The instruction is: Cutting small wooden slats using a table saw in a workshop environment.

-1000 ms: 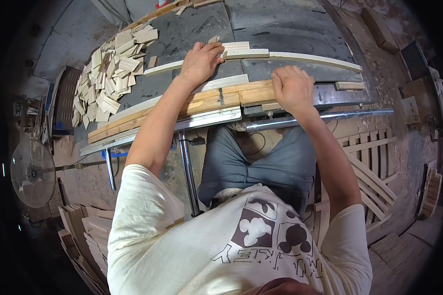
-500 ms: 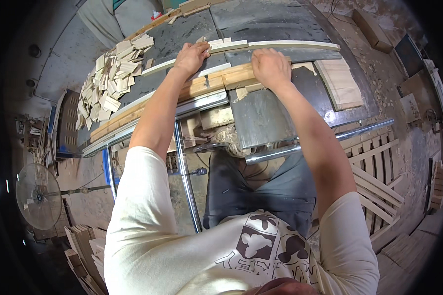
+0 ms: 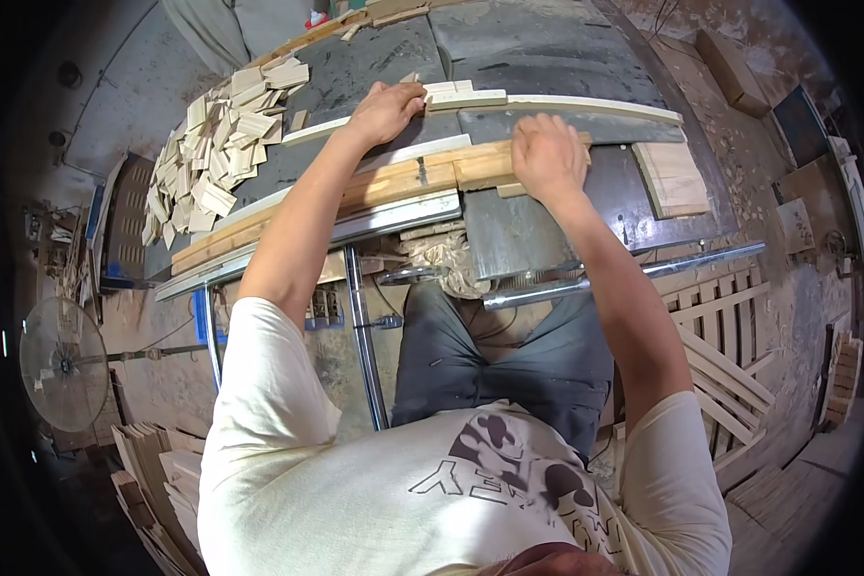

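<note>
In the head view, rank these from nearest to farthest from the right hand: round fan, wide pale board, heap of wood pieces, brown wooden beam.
1. Brown wooden beam: directly under the right hand.
2. Wide pale board: to the hand's right.
3. Heap of wood pieces: on the left.
4. Round fan: far left, lower in the picture.

Bright light whitens the left sleeve and glints on the steel bar by the surface's near edge; the right hand blurs slightly; straight lines bow near the black rim.
</note>
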`<state>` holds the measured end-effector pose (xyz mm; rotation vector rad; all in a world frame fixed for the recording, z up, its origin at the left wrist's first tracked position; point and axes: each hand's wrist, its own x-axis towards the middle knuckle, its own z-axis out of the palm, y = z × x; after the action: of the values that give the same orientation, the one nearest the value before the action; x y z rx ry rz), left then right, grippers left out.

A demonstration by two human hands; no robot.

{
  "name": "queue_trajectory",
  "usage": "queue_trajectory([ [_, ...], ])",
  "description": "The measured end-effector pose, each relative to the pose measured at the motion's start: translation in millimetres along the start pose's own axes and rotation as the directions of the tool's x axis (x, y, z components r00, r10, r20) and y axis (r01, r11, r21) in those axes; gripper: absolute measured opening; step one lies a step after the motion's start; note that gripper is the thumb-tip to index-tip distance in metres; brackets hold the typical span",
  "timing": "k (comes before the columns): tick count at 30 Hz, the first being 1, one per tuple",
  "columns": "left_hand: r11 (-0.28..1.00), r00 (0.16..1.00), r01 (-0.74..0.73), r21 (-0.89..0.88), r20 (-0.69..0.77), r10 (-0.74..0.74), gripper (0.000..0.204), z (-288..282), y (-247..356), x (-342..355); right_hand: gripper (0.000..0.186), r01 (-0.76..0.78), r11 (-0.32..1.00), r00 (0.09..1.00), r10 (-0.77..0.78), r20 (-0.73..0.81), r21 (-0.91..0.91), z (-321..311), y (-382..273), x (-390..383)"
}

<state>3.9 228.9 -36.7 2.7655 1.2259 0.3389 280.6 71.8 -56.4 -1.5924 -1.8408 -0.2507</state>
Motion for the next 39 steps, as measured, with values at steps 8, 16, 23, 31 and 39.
queue_trajectory([
  [8, 0.998, 0.999, 0.008, 0.059, 0.036, -0.010, 0.036, -26.7, 25.0, 3.6, 0.010, 0.058, 0.998, 0.997, -0.058, -0.057, 0.002, -20.7, -14.8, -25.6],
  [16, 0.888, 0.972, 0.119, -0.444, -0.132, -0.196, 0.034, -69.1, 33.2, -49.2, 0.009, 0.074, 0.994, 0.997, -0.074, 0.006, -0.081, -63.3, -37.7, -48.2],
  [23, 0.319, 0.552, 0.126, -0.939, -0.201, -0.809, 0.028, -143.8, -67.2, -172.2, 0.011, 0.110, 0.994, 0.994, -0.111, -0.006, -0.009, -68.9, -47.8, -45.7],
  [31, 0.344, 0.531, 0.235, -0.909, -0.177, -0.829, 0.043, -83.8, -41.1, -230.6, 0.010, 0.085, 0.995, 0.996, -0.084, 0.037, -0.050, -70.2, -33.9, -44.5],
  [39, 0.817, 0.822, 0.367, -0.444, -0.258, -0.509, 0.028, -56.2, 23.3, -216.1, 0.034, 0.251, 0.928, 0.944, -0.297, 0.143, 0.275, -39.2, -39.0, 10.8],
])
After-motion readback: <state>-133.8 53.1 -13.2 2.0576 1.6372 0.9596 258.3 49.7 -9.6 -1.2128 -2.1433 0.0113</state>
